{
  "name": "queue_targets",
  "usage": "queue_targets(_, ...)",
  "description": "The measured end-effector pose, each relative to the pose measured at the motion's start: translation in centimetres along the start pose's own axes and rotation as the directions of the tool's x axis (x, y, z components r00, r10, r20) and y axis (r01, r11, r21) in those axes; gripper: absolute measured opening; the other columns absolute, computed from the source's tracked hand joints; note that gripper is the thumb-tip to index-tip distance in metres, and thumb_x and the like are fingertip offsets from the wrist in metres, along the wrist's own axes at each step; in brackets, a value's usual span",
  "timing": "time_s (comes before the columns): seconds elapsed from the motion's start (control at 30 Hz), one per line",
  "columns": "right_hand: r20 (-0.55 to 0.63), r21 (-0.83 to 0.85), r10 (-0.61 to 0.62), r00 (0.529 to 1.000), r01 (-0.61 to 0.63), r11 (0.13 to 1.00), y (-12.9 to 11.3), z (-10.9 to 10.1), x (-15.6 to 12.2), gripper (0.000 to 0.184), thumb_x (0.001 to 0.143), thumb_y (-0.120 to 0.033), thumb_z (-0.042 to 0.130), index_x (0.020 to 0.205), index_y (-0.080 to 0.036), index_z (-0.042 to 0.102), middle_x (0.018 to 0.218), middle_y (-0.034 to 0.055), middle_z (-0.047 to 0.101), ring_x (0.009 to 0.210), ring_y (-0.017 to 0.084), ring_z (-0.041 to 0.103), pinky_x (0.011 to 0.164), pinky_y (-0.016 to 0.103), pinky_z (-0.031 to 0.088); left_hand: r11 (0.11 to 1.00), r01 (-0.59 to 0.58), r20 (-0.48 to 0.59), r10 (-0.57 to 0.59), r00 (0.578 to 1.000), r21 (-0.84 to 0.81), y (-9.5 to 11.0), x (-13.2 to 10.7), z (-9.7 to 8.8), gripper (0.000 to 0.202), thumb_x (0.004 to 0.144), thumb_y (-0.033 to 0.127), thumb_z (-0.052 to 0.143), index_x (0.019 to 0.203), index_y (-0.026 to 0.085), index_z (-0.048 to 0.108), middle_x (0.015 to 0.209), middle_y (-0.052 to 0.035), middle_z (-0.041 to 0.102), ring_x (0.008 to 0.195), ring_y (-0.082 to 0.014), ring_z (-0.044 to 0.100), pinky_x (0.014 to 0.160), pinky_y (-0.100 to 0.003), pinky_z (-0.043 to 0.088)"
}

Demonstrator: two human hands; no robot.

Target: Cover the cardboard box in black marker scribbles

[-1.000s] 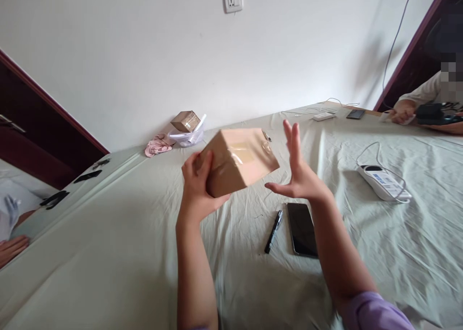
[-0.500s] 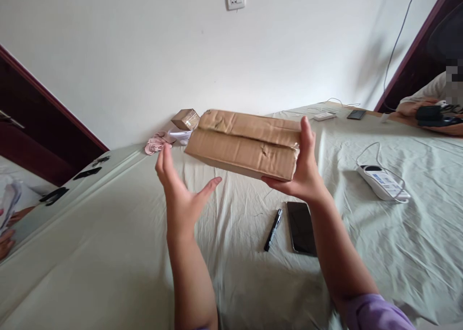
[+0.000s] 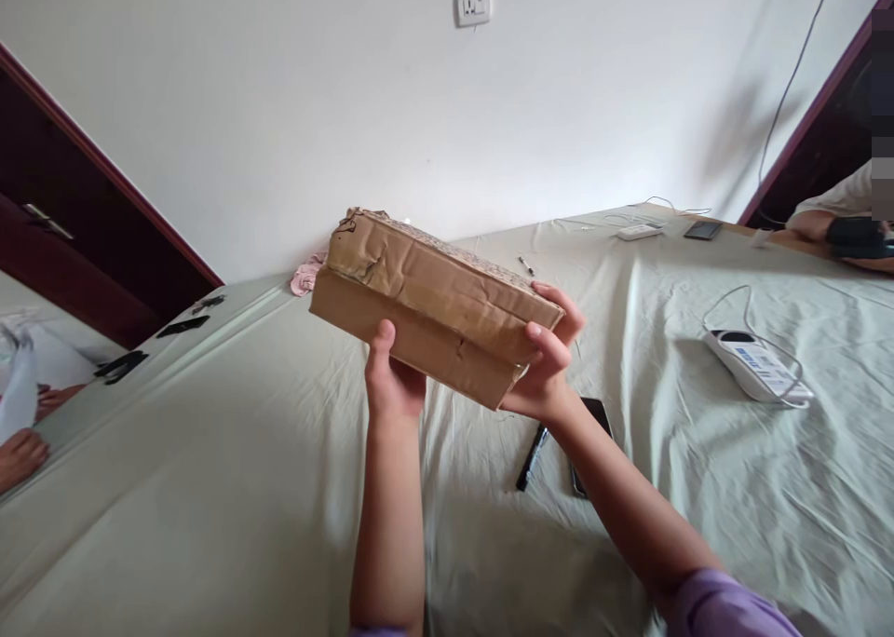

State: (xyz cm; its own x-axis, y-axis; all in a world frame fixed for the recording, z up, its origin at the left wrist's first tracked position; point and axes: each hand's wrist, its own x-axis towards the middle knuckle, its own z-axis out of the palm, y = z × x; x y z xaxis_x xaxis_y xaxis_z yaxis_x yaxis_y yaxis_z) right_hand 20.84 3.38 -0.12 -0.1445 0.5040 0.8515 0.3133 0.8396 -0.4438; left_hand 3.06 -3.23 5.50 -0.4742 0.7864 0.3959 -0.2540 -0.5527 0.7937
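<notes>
A crumpled brown cardboard box [image 3: 426, 306] hangs in the air above the table, long side toward me and tilted down to the right. My left hand [image 3: 392, 381] supports it from below, thumb up against the near face. My right hand [image 3: 543, 362] grips the box's right end, fingers curled over its top edge. Both hands are closed on the box.
The table carries a pale green cloth [image 3: 209, 451]. A black marker [image 3: 531, 455] and a dark phone [image 3: 593, 432] lie under my right arm. A white device with a cable [image 3: 758, 365] sits at the right. Another person's arm [image 3: 831, 223] rests at the far right.
The box passed from my left hand to my right, turned long side toward me. My left hand, open half a second ago, has come back under it. Now both hands hold it.
</notes>
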Motion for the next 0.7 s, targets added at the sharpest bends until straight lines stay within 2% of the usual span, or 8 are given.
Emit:
queue_targets(0.13, -0.036, -0.052, -0.042, 0.998, 0.040, 0.998, 0.3, 0.4, -0.4, 0.121, 0.059, -0.050, 0.096, 0.156, -0.059, 0.025, 0.172, 0.0038, 0.010, 0.164, 0.060, 0.009, 0.122, 0.093, 0.026, 0.999, -0.051, 0.012, 0.052, 0.999, -0.006, -1.1, 0.6, 0.0, 0.086, 0.084, 0.087, 0.065, 0.144, 0.026, 0.068, 0.138, -0.0127, 0.076, 0.139, -0.0383, 0.067, 0.109, -0.045, 0.060)
queue_targets(0.23, 0.005, -0.083, -0.009, 1.000, 0.009, 0.997, 0.1, 0.6, -0.4, 0.118, 0.059, -0.055, 0.096, 0.156, -0.059, 0.029, 0.170, 0.0053, 0.017, 0.164, 0.059, 0.010, 0.124, 0.092, 0.022, 0.998, -0.052, 0.017, 0.052, 0.999, 0.020, -1.9, 0.9, -0.2, 0.087, 0.085, 0.088, 0.060, 0.145, 0.026, 0.068, 0.137, -0.0127, 0.077, 0.136, -0.0376, 0.069, 0.107, -0.044, 0.061)
queue_targets(0.37, 0.104, -0.022, -0.075, 0.992, 0.078, 0.997, -0.7, 0.5, -0.1, 0.118, 0.055, -0.068, 0.095, 0.155, -0.058, 0.035, 0.165, 0.0060, 0.025, 0.163, 0.058, 0.015, 0.129, 0.088, 0.014, 0.997, -0.070, 0.003, 0.070, 0.998, -0.006, -2.3, 1.0, -0.4, 0.084, 0.089, 0.085, 0.054, 0.146, 0.025, 0.066, 0.138, -0.0121, 0.076, 0.136, -0.0358, 0.069, 0.108, -0.043, 0.060)
queue_targets(0.47, 0.157, 0.063, -0.088, 0.984, 0.079, 0.995, -1.3, -0.6, 0.6, 0.119, 0.058, -0.082, 0.087, 0.160, -0.056, 0.033, 0.162, 0.0075, 0.034, 0.161, 0.054, 0.026, 0.131, 0.083, 0.017, 0.995, -0.098, 0.009, 0.099, 0.995, -0.023, -2.0, 1.3, -0.9, 0.081, 0.091, 0.084, 0.050, 0.146, 0.027, 0.066, 0.139, -0.0108, 0.076, 0.138, -0.0351, 0.067, 0.112, -0.044, 0.059)
queue_targets(0.53, 0.121, 0.129, -0.032, 0.992, 0.016, 0.992, -1.5, -1.7, 1.3, 0.108, 0.071, -0.087, 0.075, 0.164, -0.049, 0.034, 0.163, 0.0095, 0.038, 0.161, 0.050, 0.030, 0.132, 0.078, 0.023, 0.994, -0.097, 0.042, 0.100, 0.994, -0.051, -1.6, 1.5, -1.4, 0.081, 0.089, 0.085, 0.050, 0.145, 0.029, 0.066, 0.139, -0.0099, 0.076, 0.139, -0.0351, 0.067, 0.113, -0.046, 0.058)
queue_targets(0.6, 0.080, 0.217, 0.105, 0.991, -0.120, 0.969, -1.3, -2.9, 2.1, 0.090, 0.086, -0.082, 0.065, 0.163, -0.041, 0.041, 0.165, 0.0115, 0.043, 0.161, 0.045, 0.034, 0.132, 0.072, 0.029, 0.997, -0.042, 0.119, 0.049, 0.992, -0.058, -1.3, 1.7, -2.1, 0.087, 0.084, 0.091, 0.049, 0.145, 0.031, 0.066, 0.136, -0.0099, 0.077, 0.136, -0.0365, 0.068, 0.111, -0.050, 0.060)
queue_targets(0.67, 0.182, 0.342, 0.309, 0.934, -0.355, 0.870, -0.6, -3.8, 2.7, 0.078, 0.094, -0.074, 0.063, 0.159, -0.035, 0.048, 0.162, 0.0125, 0.053, 0.156, 0.040, 0.045, 0.128, 0.067, 0.038, 0.999, 0.028, 0.196, -0.023, 0.980, -0.025, -1.2, 1.7, -2.7, 0.095, 0.078, 0.098, 0.047, 0.143, 0.031, 0.068, 0.131, -0.0105, 0.079, 0.132, -0.0382, 0.070, 0.106, -0.053, 0.063)
queue_targets(0.7, 0.305, 0.402, 0.384, 0.871, -0.484, 0.777, -0.2, -4.1, 2.9, 0.076, 0.093, -0.072, 0.064, 0.158, -0.033, 0.051, 0.158, 0.0123, 0.059, 0.152, 0.039, 0.052, 0.125, 0.065, 0.044, 0.999, 0.049, 0.218, -0.047, 0.975, -0.004, -1.4, 1.5, -2.9, 0.098, 0.076, 0.101, 0.046, 0.141, 0.031, 0.069, 0.128, -0.0108, 0.080, 0.131, -0.0389, 0.071, 0.104, -0.054, 0.064)
